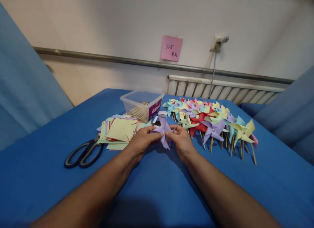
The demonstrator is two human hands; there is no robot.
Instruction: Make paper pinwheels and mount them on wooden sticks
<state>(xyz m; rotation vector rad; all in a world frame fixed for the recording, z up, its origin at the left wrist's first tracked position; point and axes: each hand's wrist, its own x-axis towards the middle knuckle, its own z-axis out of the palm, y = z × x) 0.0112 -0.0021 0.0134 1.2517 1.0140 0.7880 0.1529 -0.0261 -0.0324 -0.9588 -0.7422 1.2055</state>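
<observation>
A light purple paper pinwheel [165,133] is held between both hands above the blue table surface, its blades folded toward the centre. My left hand [144,138] pinches it from the left, the thumb near its middle. From the right, my right hand [181,139] grips it with thumb and fingers closed on the paper. No stick shows on this pinwheel; its underside is hidden. Just behind it stands a small open box [156,122] with dark contents, partly covered by the paper. To the left lies a stack of cut coloured paper squares [122,129].
Scissors [84,153] with dark handles lie left of the paper. Behind it stands a clear plastic tub [127,102] of wooden sticks [140,110]. Several finished pinwheels [214,130] on sticks cover the right side. A small white box [162,114] sits by the tub.
</observation>
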